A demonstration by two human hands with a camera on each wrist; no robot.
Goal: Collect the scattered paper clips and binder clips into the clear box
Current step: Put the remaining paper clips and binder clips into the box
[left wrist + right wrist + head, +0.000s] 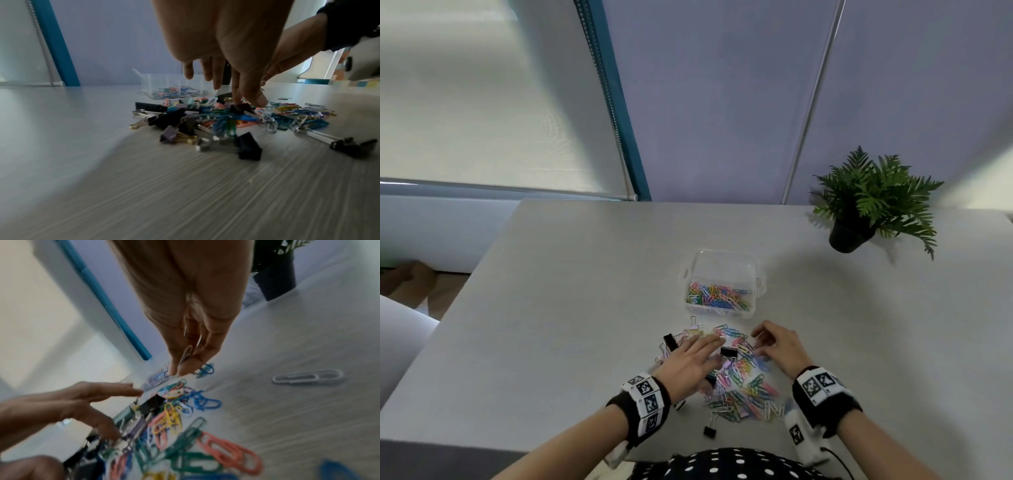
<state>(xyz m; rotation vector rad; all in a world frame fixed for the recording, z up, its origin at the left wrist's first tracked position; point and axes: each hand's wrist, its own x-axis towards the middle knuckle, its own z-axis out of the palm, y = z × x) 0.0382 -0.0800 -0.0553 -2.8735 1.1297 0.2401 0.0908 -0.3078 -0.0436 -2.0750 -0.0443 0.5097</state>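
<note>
A clear box (722, 263) stands on the table, open, with coloured paper clips (717, 296) on its floor. Just in front of it lies a pile of coloured paper clips and binder clips (743, 377). My left hand (709, 356) reaches over the pile's left side with fingers straight; in the left wrist view its fingertips (257, 100) touch down by a black binder clip (242, 107). My right hand (758, 342) hovers over the pile's right side, fingers curled. In the right wrist view it pinches a white paper clip (186, 353) between thumb and fingers.
A potted fern (866, 205) stands at the back right of the grey table (551, 308). One black binder clip (709, 430) lies apart near the front edge. A lone white paper clip (306, 378) lies right of the pile. Window blinds hang behind.
</note>
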